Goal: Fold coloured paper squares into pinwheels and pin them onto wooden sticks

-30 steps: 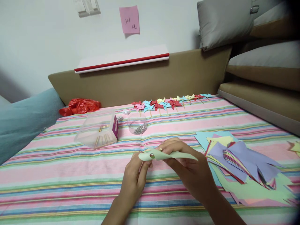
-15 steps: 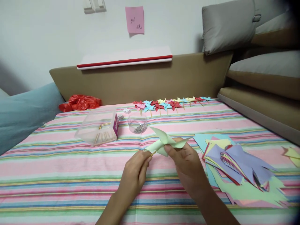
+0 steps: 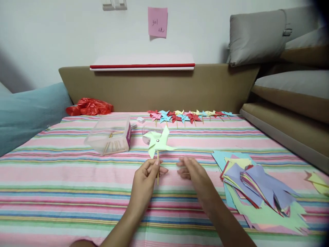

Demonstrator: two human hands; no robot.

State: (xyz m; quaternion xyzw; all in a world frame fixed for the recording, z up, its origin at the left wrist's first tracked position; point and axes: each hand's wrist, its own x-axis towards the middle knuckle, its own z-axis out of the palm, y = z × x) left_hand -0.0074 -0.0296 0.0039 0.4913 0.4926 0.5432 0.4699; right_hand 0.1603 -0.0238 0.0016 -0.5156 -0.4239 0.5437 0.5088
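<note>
A pale green paper pinwheel (image 3: 156, 141) with a pin at its centre stands upright on a thin wooden stick. My left hand (image 3: 148, 175) pinches that stick below the blades. To the right, apart from the pinwheel, my right hand (image 3: 193, 171) hovers with its fingers loosely extended and slightly blurred, holding nothing. Behind the pinwheel, partly covered by its blades, is a clear round container (image 3: 146, 132). Several finished pinwheels (image 3: 177, 118) in red, blue, yellow and pink lie in rows at the back of the striped cloth (image 3: 77, 185).
At left stands a clear plastic box (image 3: 94, 140) with wooden sticks inside. A pile of cut coloured paper (image 3: 269, 183) lies at right, near a yellow paper piece (image 3: 318, 181). A red plastic bag (image 3: 92, 106) rests at the back left. Stacked cushions (image 3: 285, 120) border the right side.
The pinwheel has turned upright with its front facing me, moving slightly left. My right hand has let go of its blades and opened. The camera view has shifted slightly.
</note>
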